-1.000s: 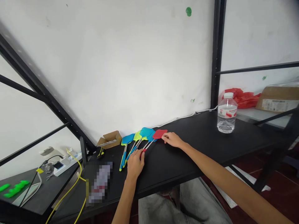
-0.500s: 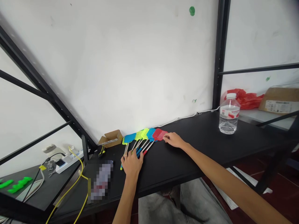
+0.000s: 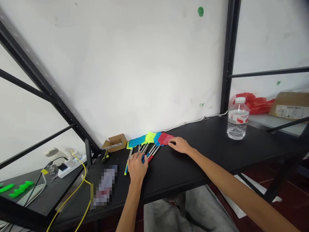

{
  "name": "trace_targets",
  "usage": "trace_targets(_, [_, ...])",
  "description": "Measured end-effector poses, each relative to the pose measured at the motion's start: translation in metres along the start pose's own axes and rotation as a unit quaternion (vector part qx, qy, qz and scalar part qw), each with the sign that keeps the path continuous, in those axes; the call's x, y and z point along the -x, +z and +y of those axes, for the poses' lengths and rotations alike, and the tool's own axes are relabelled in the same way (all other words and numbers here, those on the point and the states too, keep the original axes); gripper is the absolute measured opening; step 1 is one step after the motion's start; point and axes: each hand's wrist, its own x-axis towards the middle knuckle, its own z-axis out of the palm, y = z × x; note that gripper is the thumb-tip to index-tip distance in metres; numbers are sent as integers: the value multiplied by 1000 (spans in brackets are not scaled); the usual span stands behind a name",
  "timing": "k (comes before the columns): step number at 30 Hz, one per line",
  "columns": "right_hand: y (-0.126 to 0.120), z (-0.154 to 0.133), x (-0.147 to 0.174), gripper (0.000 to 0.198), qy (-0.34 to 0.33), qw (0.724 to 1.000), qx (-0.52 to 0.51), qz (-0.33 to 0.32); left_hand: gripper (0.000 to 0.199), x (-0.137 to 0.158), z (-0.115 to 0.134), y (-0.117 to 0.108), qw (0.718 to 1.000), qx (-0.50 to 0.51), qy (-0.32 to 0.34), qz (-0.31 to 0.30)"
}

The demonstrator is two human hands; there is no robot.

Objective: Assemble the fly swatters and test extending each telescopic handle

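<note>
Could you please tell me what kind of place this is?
Probably a workroom or storeroom, though one view cannot settle it. The signs are the black metal frame, the power strip at the left and the labelled cardboard box at the right.

Left hand (image 3: 137,166) and right hand (image 3: 180,145): one each, two in all. Red swatter (image 3: 165,138): one shows. Blue swatters (image 3: 137,142): at least two show. Yellow-green swatters (image 3: 151,137): at least two show; overlap hides the exact number. Cardboard boxes (image 3: 117,148): two, one small and open, one larger. Water bottle (image 3: 238,119): one. Power strip (image 3: 70,167): one. Bright green pieces (image 3: 21,190): two. Red plastic bag (image 3: 258,104): one. Pixelated item (image 3: 105,185): one.
</note>
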Motion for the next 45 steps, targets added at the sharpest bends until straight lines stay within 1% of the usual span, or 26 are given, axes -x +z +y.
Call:
trace_targets(1, [1,1,0,30,-2,1000,0,0,28,1,-2,0,999,-23,-39,17])
trace_targets(2, [1,1,0,29,-4,1000,0,-1,30,1,-4,0,995,-48,-83,21])
trace_targets(4, [1,2,0,29,-6,1000,1,-1,36,2,-11,1,985,-78,-155,-15])
trace_targets(6, [2,2,0,28,-4,1000,4,0,39,3,-16,1,978,-78,-180,-72])
trace_targets(8, [2,3,0,27,2,1000,8,0,38,2,-21,0,978,-67,-170,-99])
trace_targets(12, [3,5,-2,26,10,1000,6,2,37,1,-22,-2,985,-46,-126,-104])
trace_targets(14, [4,6,-2,28,8,1000,8,4,35,1,-19,-4,990,-19,-85,-107])
trace_targets(16, [5,7,-3,30,4,1000,13,5,32,1,-15,-5,993,26,-26,-116])
trace_targets(19, [6,8,-3,32,-4,1000,14,7,31,0,-7,-10,980,118,63,-146])
trace_targets(20, [6,9,-2,33,-8,1000,12,6,32,-1,-5,-11,973,147,80,-159])
trace_targets(22, [5,9,-2,36,-20,1000,8,2,35,-2,-1,-14,960,194,92,-182])
trace_targets(24, [5,6,0,41,-37,999,6,-8,36,-2,2,-17,953,216,95,-188])
trace_targets(26, [5,-1,3,51,-60,998,9,-26,36,-2,5,-18,956,212,105,-171])
trace_targets(28, [8,-11,7,59,-96,994,19,-52,37,-1,8,-18,961,190,130,-155])
trace_targets(29, [11,-17,10,61,-121,990,25,-66,38,-1,9,-17,960,178,146,-159])
trace_targets(31, [17,-28,15,63,-175,979,34,-102,41,0,11,-14,953,163,171,-192])
trace_targets(33, [23,-37,18,63,-210,967,33,-137,41,1,11,-10,947,153,172,-224])
trace_targets(35, [27,-40,18,62,-219,962,24,-158,40,1,8,-5,950,141,156,-231])
trace_targets(37, [27,-38,15,60,-216,963,18,-159,42,0,5,-1,956,129,135,-225])
trace_targets(39, [24,-32,11,52,-206,967,18,-150,45,-1,1,3,962,117,110,-219])
trace_targets(42, [18,-20,4,40,-165,977,35,-131,44,1,-3,8,970,90,60,-216])
trace_targets(43, [17,-15,3,39,-141,982,45,-118,44,2,-4,9,973,80,40,-214])
trace_targets(45, [17,-8,2,45,-82,990,69,-88,45,4,-7,12,974,66,13,-215])
